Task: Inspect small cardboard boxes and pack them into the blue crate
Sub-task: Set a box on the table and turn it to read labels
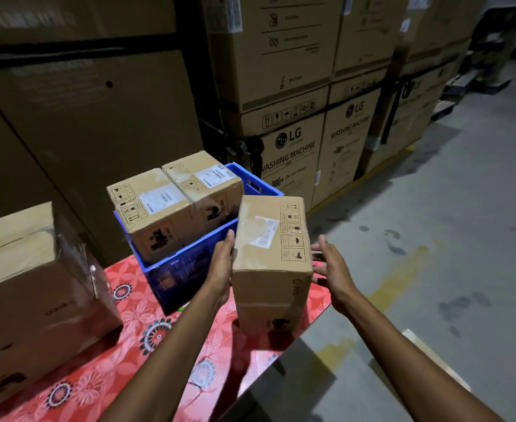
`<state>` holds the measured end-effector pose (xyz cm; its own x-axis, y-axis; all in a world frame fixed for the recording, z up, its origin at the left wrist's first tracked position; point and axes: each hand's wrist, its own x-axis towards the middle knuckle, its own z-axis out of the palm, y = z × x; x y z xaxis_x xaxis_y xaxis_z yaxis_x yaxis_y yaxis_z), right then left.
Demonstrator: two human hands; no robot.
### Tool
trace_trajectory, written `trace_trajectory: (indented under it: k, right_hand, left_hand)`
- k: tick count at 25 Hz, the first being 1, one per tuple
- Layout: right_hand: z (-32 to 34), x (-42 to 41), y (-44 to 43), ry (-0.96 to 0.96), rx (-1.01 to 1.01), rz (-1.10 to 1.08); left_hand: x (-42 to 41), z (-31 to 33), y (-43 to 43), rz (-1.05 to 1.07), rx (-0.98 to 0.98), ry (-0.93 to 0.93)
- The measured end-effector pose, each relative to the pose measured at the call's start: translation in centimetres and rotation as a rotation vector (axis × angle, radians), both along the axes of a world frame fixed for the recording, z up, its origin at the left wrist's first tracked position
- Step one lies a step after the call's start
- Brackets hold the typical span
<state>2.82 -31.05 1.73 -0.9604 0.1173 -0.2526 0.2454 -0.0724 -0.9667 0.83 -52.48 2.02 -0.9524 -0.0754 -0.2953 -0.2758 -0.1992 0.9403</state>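
Atop red floral cloth (pixel 113 370), cartons (pixel 293 147) behind: box (pixel 269 239) btwn straight-fingered left grip (pixel 221 263), right grip (pixel 330 263), maybe touching.

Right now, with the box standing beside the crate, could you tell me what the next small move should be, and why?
Probably press the right hand against the upright box: the left hand presses its left side, the right is open beside it, and the blue crate seems to have room.

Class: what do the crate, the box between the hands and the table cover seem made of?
Crate: probably moulded plastic, glossy blue, ribbed wall, handle slot. Box: matt brown cardboard, taped seam, printed symbols. Table cover: likely plastic sheet, shiny, printed flowers.
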Motion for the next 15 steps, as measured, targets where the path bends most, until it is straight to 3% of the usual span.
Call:
trace_trajectory:
  k: [5,8,12,15]
  right_hand:
    - [-0.1,2.1,-1.8,-0.005,0.161,0.032]
    - [-0.7,2.9,-2.5,-0.076,0.161,0.033]
    - [-0.6,1.8,-4.0,-0.113,0.018,0.006]
    - [-1.2,1.1,-4.5,-0.102,0.066,-0.004]
  left_hand:
    - [0.9,-1.9,-2.5,-0.033,-0.001,-0.045]
    - [0.9,-2.3,-3.5,-0.110,-0.035,-0.123]
    - [0.1,-1.0,-3.4,-0.196,0.058,-0.149]
    - [-0.4,-1.1,-3.0,-0.268,0.077,-0.122]
